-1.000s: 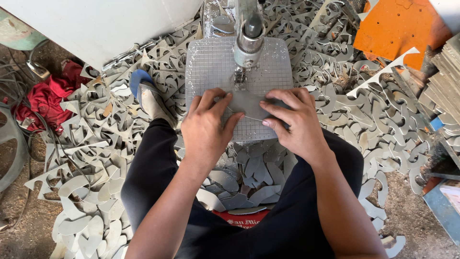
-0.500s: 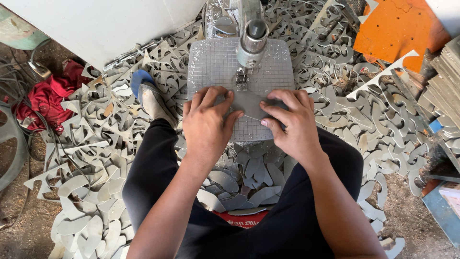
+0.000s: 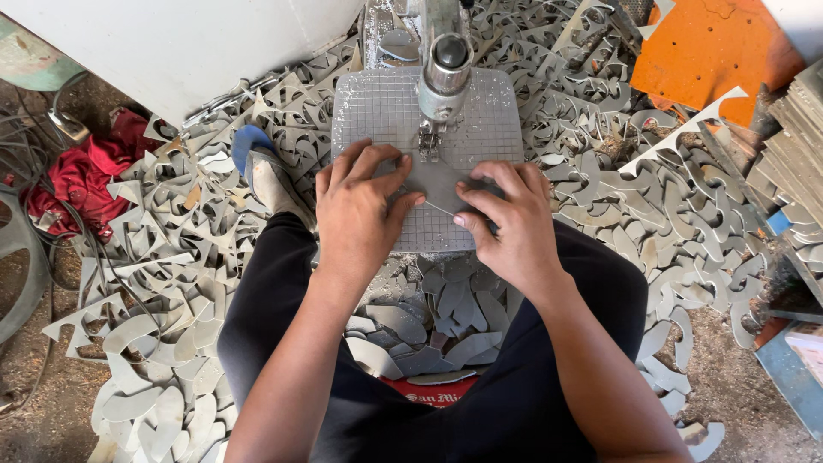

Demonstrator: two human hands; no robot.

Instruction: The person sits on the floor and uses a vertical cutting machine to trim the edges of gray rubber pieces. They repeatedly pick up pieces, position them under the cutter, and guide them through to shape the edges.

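Both hands, left hand (image 3: 356,214) and right hand (image 3: 506,223), fingers spread, flat on a half-hidden grey sheet (image 3: 437,184).

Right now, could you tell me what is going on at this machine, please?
A seated person presses a flat grey sheet piece onto the gridded machine table with both hands, right under the vertical cutting head. The left hand and right hand lie flat on the piece, on either side of the blade. Grey cut-out scraps cover the floor all around, and cut pieces are piled in the lap. A red cloth lies at the left.
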